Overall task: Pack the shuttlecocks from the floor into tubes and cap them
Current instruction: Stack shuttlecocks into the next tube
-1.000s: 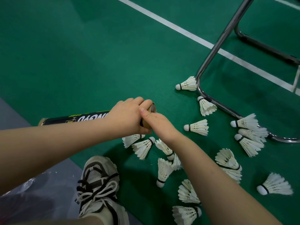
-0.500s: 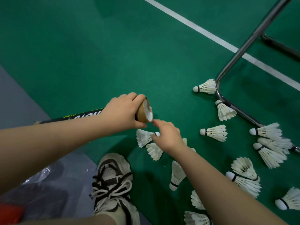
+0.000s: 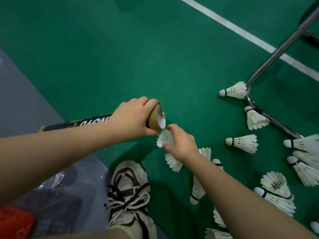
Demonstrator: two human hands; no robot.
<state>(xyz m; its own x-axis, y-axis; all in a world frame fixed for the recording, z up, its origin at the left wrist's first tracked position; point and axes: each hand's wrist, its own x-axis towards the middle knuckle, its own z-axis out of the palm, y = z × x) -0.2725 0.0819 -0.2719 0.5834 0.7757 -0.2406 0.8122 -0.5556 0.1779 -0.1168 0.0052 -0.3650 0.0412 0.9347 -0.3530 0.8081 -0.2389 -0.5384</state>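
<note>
At the far left we see a grey strip [image 3: 20, 100] of flooring. Crumpled clear plastic [image 3: 55, 181] and a red thing [image 3: 15, 223] lie on its near end; what the red thing is we cannot tell. From there the tube [image 3: 82, 123] runs rightward over the green floor [image 3: 120, 57], black along its body and brown card at its mouth. Our left hand [image 3: 133, 118] grips it just behind that mouth, fingers curled over the top and thumb underneath, with the forearm reaching in from the left edge. Something white shows inside the opening, so we judge the tube already partly filled, though we cannot tell how full. No cap is in view. Nearer to us, below the hands, sits a laced shoe [image 3: 128, 187].

Just right of the mouth and a little lower, our right hand [image 3: 181, 142] pinches one shuttlecock [image 3: 164, 139] between thumb and fingertips. Its feather skirt faces left and its cork is hidden by the hand. It is close beside the tube's rim but not inside.

Further right the loose shuttlecocks [image 3: 243, 143] lie scattered on the green floor, more than a dozen by our count. Some lie against a bent metal frame [image 3: 276, 54] that crosses a white line [image 3: 241, 31]. The job looks far from done — this one needs inserting and the rest need gathering, and capping has not begun.
</note>
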